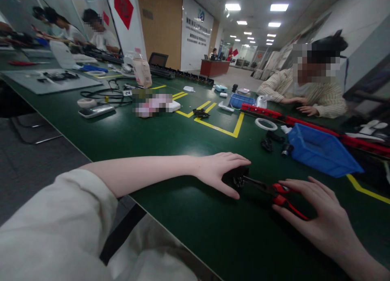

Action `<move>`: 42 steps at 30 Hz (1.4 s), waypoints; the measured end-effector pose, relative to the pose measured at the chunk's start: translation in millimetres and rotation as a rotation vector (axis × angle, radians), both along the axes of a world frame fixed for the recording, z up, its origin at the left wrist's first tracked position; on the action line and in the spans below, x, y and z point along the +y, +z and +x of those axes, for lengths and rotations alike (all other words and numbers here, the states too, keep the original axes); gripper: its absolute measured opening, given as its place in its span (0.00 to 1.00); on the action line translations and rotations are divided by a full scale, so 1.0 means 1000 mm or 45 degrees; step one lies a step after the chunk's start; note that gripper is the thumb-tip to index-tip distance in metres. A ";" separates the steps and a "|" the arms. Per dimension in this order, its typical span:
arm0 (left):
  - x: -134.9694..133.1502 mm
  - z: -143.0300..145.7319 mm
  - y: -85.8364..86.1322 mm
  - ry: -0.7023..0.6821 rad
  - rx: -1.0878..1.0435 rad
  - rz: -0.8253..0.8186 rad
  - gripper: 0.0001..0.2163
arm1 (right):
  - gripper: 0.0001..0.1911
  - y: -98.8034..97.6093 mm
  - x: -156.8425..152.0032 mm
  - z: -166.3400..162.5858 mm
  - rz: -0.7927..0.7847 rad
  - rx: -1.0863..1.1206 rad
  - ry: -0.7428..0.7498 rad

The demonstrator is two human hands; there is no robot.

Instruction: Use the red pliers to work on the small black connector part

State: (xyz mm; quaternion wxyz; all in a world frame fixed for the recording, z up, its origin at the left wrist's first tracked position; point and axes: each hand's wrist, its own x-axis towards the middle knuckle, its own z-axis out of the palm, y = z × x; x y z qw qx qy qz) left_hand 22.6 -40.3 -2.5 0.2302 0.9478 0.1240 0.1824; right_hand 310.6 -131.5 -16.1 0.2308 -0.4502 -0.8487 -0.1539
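Observation:
My left hand (pixel 219 170) rests low over the green table (pixel 170 144), thumb and fingers spread on either side of a small black part (pixel 240 178). Whether the fingertips touch that part I cannot tell. A pair of needle-nose pliers (pixel 272 189) with red and black handles lies between my hands, its thin jaws reaching the black part. My right hand (pixel 323 216) has its thumb and fingers curved around the pliers' handles in a loose grip.
Beyond my right hand stands a blue bin (pixel 323 151). Near it are a white ring (pixel 266 124) and several black pieces (pixel 267 145). A phone (pixel 96 111), cables and a bottle (pixel 141 71) lie farther left. A person (pixel 307 86) sits across the table.

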 end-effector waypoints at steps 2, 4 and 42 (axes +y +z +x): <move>-0.001 0.001 -0.001 0.018 0.013 0.010 0.40 | 0.23 0.000 0.000 0.000 0.004 -0.008 -0.006; -0.002 0.002 0.000 -0.004 0.025 0.016 0.36 | 0.23 0.001 -0.001 0.000 0.014 -0.014 -0.017; -0.001 0.005 0.000 -0.044 0.070 0.116 0.30 | 0.19 0.009 -0.009 -0.020 -0.536 0.232 -0.060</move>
